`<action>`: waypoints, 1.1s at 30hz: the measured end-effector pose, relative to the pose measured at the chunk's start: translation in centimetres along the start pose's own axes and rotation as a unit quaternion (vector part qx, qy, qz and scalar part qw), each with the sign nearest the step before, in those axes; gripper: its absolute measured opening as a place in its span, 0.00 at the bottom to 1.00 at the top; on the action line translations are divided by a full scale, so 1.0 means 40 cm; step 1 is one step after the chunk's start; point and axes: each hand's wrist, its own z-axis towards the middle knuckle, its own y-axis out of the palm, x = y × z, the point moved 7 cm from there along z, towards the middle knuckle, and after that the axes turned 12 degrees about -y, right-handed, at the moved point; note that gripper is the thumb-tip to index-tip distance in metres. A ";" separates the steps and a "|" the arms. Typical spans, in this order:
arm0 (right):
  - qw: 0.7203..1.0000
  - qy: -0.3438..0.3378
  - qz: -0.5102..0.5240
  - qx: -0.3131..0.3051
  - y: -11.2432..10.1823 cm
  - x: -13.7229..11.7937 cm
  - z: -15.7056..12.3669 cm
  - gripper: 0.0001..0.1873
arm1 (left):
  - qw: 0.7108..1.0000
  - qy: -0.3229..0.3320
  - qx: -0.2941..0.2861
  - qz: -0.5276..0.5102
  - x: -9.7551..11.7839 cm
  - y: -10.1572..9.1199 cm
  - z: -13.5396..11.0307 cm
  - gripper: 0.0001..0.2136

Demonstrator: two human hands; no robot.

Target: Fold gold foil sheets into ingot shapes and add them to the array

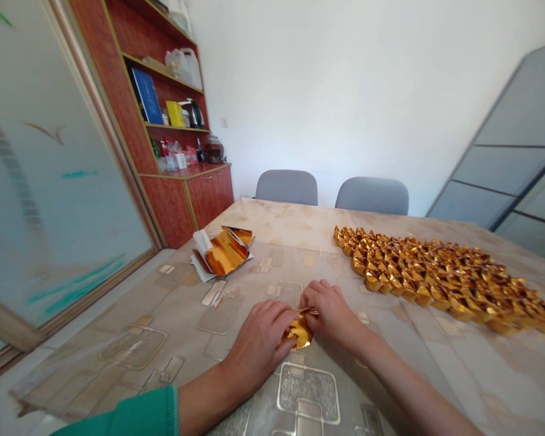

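Observation:
A small piece of gold foil paper (301, 333), partly folded, lies between my two hands just above the table. My left hand (266, 333) is closed on its left side, fingers curled over the edge. On the other side, my right hand (329, 307) pinches the upper right edge. My fingers hide much of the paper, so its full shape cannot be seen. Further off to the left rests a loose stack of gold foil sheets (227, 251) with white backs. Many folded gold paper ingots (418, 269) stand in close rows on the right.
A patterned cover lies over the table (131, 348). Two grey chairs (286, 186) stand at its far side. A red-brown cabinet (186, 200) with bottles and a kettle is at the back left, beside a frosted sliding door (63, 151).

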 end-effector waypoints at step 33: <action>0.970 -0.091 0.179 -0.135 -0.047 -0.077 -0.121 0.04 | 0.977 0.183 -0.101 0.033 0.041 -0.007 -0.070 0.12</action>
